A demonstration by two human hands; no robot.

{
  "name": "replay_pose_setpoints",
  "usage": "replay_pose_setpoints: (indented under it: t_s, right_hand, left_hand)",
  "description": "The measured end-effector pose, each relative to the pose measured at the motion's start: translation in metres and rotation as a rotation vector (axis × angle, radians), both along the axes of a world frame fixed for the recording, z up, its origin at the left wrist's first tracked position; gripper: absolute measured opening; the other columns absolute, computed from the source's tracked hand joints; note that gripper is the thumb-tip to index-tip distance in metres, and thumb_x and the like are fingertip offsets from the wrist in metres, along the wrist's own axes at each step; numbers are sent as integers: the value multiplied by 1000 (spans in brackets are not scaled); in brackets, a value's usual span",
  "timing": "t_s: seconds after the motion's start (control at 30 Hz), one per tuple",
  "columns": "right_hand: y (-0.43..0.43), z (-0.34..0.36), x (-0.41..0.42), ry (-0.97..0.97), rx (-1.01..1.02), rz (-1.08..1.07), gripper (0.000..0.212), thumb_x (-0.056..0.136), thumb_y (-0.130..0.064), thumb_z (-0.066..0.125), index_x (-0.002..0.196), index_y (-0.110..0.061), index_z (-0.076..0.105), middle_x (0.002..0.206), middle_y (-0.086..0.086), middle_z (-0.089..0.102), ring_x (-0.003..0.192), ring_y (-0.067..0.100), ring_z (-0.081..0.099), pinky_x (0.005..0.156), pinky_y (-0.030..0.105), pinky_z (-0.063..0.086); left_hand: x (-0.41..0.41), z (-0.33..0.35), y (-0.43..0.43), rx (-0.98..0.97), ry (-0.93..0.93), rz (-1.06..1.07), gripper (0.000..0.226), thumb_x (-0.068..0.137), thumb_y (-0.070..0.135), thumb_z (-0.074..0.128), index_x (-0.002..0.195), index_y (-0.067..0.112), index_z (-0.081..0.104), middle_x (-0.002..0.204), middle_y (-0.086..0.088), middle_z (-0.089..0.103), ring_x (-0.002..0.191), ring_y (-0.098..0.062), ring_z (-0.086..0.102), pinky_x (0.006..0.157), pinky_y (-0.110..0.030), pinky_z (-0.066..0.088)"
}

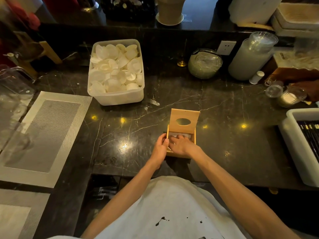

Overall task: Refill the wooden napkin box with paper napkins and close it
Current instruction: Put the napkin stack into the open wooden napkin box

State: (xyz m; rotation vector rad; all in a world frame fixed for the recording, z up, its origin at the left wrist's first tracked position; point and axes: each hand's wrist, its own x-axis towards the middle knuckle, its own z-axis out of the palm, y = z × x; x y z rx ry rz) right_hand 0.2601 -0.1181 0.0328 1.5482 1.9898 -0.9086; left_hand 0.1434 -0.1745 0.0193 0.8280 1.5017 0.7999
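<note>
A wooden napkin box (194,141) is seen near the front edge of a dark marble worktop (224,107), right of its middle. Its lid (183,114), cut with an oval slot, is stood open at the far side. The box's left wall is gripped by the left hand (161,146), thumb over the rim. The right hand (181,144) is laid palm down inside, its fingers pressed onto the paper napkins (188,135).

The filling is judged nearly done, with the closing still to come. The stack may spring up once the pressure is lifted, so that the lid is held off its seat. A white corner at the near left rim could be trapped and creased under the lid. The upright lid could be tipped onto the fingers if the box is jolted, and the box could be slid on the polished stone toward the front edge if the grip is loosened. A plastic tub (115,99) of white dishes stands well apart, toward the back.
</note>
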Motion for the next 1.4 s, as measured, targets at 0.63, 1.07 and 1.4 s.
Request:
replay_pose_setpoints:
  t_s: [0.63,1.07,1.4]
  right_hand:
    - [-60,23,34,359,768,-253,20,93,-13,55,108,-15,67,111,2,68,107,19,60,89,35,53]
    - [-44,-2,51,1086,-12,-1089,63,95,-70,25,142,-35,49,138,-6,61,132,13,53,117,50,33]
    - [-44,8,74,999,-66,-935,58,100,-64,21,142,-35,48,140,-15,53,139,10,41,118,34,24]
  left_hand:
    - [-13,23,-2,215,321,-393,39,102,27,41,139,25,27,143,-3,45,124,-22,52,102,-42,48]
    - [-3,35,12,73,-172,-227,45,108,36,25,152,31,21,134,25,46,120,12,48,100,-17,38]
    - [-19,-5,-5,15,201,-300,62,99,64,13,156,39,16,165,8,13,153,-17,4,124,-51,0]
